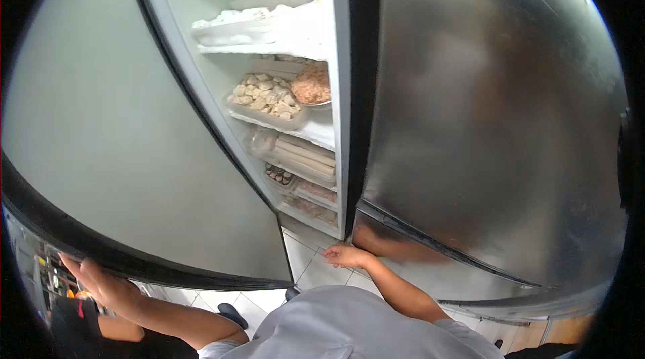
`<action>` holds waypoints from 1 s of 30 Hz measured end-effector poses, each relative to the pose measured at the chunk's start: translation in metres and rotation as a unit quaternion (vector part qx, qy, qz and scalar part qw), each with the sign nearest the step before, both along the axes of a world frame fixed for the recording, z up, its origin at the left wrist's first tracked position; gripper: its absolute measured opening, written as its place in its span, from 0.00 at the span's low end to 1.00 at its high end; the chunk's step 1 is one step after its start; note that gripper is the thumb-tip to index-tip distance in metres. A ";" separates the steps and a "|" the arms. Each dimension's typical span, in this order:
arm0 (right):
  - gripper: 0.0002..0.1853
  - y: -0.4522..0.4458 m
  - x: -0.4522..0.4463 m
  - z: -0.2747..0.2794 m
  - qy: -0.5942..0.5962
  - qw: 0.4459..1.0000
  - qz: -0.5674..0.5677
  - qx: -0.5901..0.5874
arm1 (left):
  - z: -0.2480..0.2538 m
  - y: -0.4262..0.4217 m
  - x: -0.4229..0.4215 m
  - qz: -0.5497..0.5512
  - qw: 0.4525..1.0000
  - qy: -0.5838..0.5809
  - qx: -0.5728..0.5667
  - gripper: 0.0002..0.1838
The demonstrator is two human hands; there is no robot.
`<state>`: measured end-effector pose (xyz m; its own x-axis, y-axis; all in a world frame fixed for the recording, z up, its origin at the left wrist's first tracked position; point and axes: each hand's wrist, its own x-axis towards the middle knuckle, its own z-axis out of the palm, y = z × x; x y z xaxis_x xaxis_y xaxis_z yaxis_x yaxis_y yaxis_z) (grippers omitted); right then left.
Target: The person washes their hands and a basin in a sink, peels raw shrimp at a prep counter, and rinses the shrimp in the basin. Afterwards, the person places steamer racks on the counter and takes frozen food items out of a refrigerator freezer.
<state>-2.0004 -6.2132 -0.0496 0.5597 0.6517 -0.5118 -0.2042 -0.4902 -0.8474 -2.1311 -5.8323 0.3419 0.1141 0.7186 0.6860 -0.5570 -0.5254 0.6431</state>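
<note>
My left hand (111, 288) grips the outer edge of the opened freezer door (161, 164), with some of its fingers hidden at the edge. In front of the freezer opening hangs my right hand (346, 257), its fingers loosely bent and a little apart, with nothing visible in them. Inside, frosted shelves carry a tub of pale chunks (265, 97) beside a bowl of pinkish minced food (312, 83). Lower down lies a clear container of long pale sticks (306, 157). Below it is a small tray of dark round pieces (278, 175).
A closed metal door (497, 117) stands to the right of the opening, above another metal panel (416, 251). White frost covers an upper shelf (269, 33). White floor tiles (319, 271) show below. Someone in dark clothing (77, 322) is at the lower left, beyond the door.
</note>
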 end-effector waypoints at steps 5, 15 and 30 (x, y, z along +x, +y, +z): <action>0.29 0.044 0.019 0.045 -0.076 0.990 -0.040 0.116 | 0.011 0.033 0.000 0.119 0.992 0.046 -0.022 0.37; 0.30 0.168 0.167 0.254 -0.440 0.845 -0.226 0.203 | 0.018 0.078 0.007 0.353 0.925 -0.050 0.132 0.23; 0.28 0.162 0.413 0.364 -0.752 0.553 -0.304 -0.193 | -0.100 0.088 0.125 -0.390 0.863 0.242 0.210 0.10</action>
